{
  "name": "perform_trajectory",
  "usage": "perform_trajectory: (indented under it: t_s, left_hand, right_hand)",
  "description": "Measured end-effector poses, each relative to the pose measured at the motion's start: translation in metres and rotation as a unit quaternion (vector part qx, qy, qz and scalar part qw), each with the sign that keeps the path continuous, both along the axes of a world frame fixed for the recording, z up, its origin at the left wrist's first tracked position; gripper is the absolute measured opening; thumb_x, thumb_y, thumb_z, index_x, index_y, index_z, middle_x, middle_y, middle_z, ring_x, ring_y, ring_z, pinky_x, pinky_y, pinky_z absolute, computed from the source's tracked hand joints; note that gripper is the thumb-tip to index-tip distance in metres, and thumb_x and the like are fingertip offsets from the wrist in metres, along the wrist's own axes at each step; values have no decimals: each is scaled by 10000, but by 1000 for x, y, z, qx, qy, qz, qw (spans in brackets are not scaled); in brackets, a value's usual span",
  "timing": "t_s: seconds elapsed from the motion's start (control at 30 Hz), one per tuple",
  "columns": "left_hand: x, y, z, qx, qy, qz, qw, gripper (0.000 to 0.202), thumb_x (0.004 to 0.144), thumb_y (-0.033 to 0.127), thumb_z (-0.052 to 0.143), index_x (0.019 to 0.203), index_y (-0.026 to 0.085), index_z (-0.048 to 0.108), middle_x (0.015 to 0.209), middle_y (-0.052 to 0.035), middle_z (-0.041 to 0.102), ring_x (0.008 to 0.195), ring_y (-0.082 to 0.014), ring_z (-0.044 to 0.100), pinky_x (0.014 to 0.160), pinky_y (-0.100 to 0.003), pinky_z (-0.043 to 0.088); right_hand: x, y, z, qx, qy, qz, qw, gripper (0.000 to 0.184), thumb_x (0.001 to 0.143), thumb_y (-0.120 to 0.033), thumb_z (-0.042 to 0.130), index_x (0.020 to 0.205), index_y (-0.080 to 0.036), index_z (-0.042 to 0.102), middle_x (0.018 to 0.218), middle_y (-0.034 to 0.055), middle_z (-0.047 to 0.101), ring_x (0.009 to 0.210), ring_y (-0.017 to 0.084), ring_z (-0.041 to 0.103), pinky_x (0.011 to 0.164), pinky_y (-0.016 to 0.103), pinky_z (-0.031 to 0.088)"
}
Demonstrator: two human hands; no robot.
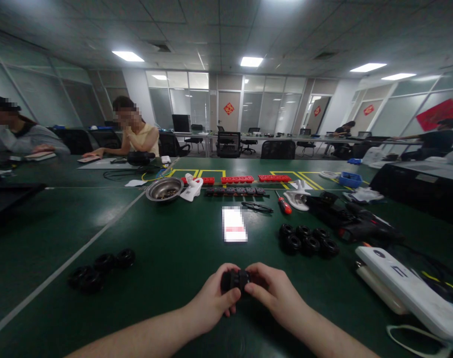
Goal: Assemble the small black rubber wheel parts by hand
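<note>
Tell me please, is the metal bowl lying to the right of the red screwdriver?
No, the bowl sits left of the screwdriver.

We see a room lit from above by rectangular ceiling panels [251,61], which burn out to plain white. The far glass walls [196,102] look pale and bright, while the dark green desk [166,248] takes little light and reads dim. A soft sheen lies on it up and to the left of our left grip [211,298]; a small white card [234,224] straight beyond both grips is blown out and blurred. Shadows under our right grip [274,293] are faint and soft-edged. The wide lens bends ceiling lines and desk edges strongly toward the picture's borders. The black wheels [308,240] beyond the right grip lose detail in the murk.
</note>
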State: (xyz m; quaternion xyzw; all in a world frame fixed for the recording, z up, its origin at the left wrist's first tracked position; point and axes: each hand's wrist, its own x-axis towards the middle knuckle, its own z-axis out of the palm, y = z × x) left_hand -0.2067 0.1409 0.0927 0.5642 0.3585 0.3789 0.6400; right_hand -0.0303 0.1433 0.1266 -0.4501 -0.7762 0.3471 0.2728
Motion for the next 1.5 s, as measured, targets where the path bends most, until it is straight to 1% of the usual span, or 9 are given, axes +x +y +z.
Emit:
perform_trajectory:
  t_s: [0.17,0.27,0.5,0.67,0.8,1.0,1.1,1.27,1.5]
  left_hand:
    - [0,4,2,-39,-14,-1,999,610,606,614,570,946,135,406,571,19,524,421,-88,488,352,-163,321]
    - [1,2,3,-21,-22,19,999,533,610,572,602,872,140,435,558,39,498,402,-55,445,347,-143,299]
    - [2,1,-4,-13,-30,39,999,588,587,614,588,895,142,420,556,42,501,372,-52,458,329,-135,276]
    - [1,7,-3,-60,-34,32,997,671,554,655,574,932,124,415,617,-31,586,427,-124,561,362,-182,362]
    - [0,4,3,-39,-30,37,998,554,588,542,640,899,120,458,652,-19,574,478,-119,571,410,-191,386]
    - [1,-1,4,-25,-34,38,998,529,589,457,687,941,134,458,778,-31,573,595,-128,592,488,-202,404]
    - [1,2,2,-31,-40,46,998,605,566,527,667,972,135,451,805,-50,582,578,-139,598,477,-215,408]
    - [1,5,1,-50,-29,46,997,567,595,568,614,914,128,451,639,-21,578,484,-132,570,432,-213,391]
    - [1,0,5,-33,-13,39,999,495,624,462,651,954,155,447,783,-21,545,538,-107,560,447,-198,378]
  right_hand:
    - [-3,-7,3,146,-10,45,988,394,712,-180,611,1083,-198,479,1067,76,522,974,200,484,846,329,397]
    - [-3,-7,1,131,3,24,991,591,666,-225,655,1188,-211,380,1128,80,479,990,208,473,856,341,395]
    - [-3,-2,4,1,-40,21,999,173,818,-311,478,850,-159,555,732,28,590,661,154,539,601,258,427]
    - [-1,-5,7,121,-55,47,990,391,748,-180,554,1126,-206,460,1027,64,561,931,192,510,806,316,402]
    - [0,-5,5,76,-23,19,997,524,722,-262,589,1198,-218,374,1037,59,548,845,182,535,712,293,431]
    - [-3,0,2,-25,-28,5,999,264,850,-357,400,758,-157,547,637,6,557,594,138,512,539,237,383]
    - [-4,-2,5,-7,-35,17,999,151,798,-280,499,870,-163,560,754,22,597,669,148,536,590,241,406]
    - [-1,-5,10,74,-53,24,996,497,678,-196,624,1141,-224,445,1071,45,552,931,191,512,806,300,390]
    - [-2,2,2,-7,-64,-9,998,226,846,-358,408,852,-173,537,697,10,576,627,143,524,570,241,393]
